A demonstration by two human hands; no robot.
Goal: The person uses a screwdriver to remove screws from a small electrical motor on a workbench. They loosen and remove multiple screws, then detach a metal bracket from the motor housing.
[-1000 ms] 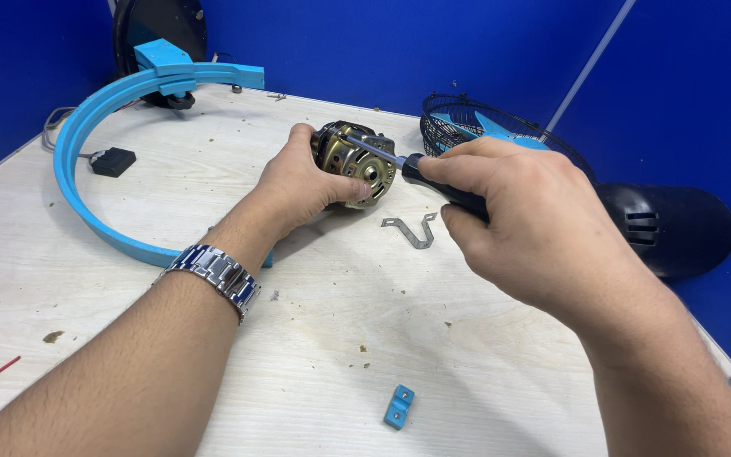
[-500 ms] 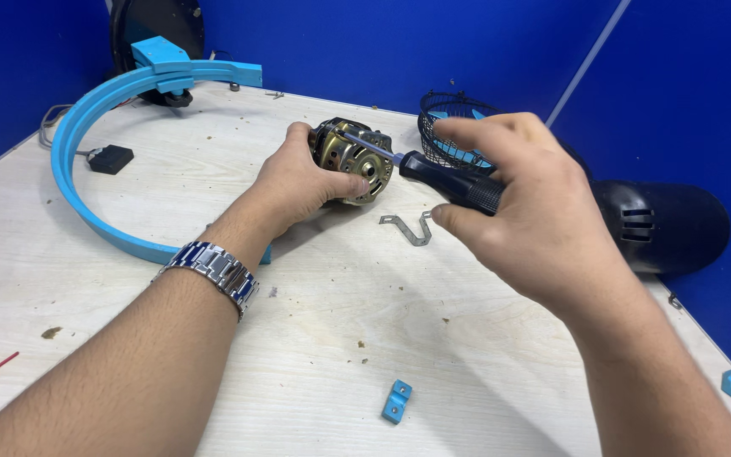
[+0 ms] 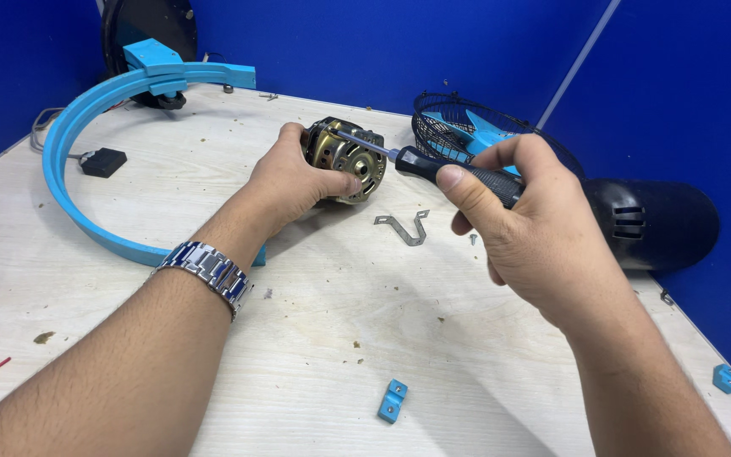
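My left hand [image 3: 294, 182] grips a small brass-coloured electric motor [image 3: 347, 156] on the pale wooden table [image 3: 315, 338], thumb pressed across its front. A metal watch is on that wrist. My right hand [image 3: 522, 224] is closed around the black handle of a screwdriver [image 3: 433, 165]. Its thin steel shaft slants up and left, and its tip rests on the top of the motor. A bent metal bracket [image 3: 405, 228] lies on the table just below the screwdriver.
A large light-blue plastic arc [image 3: 86, 161] curves along the left side. A black wire fan guard with blue blades [image 3: 467, 127] and a black housing [image 3: 653, 220] sit at the right. A small black box [image 3: 103, 162], blue clips [image 3: 392, 400] [image 3: 725, 377] and a small screw [image 3: 473, 239] lie around.
My right hand has lifted and turned so the screwdriver handle now slopes down to the right; its tip stays at the motor. The left hand keeps its hold.
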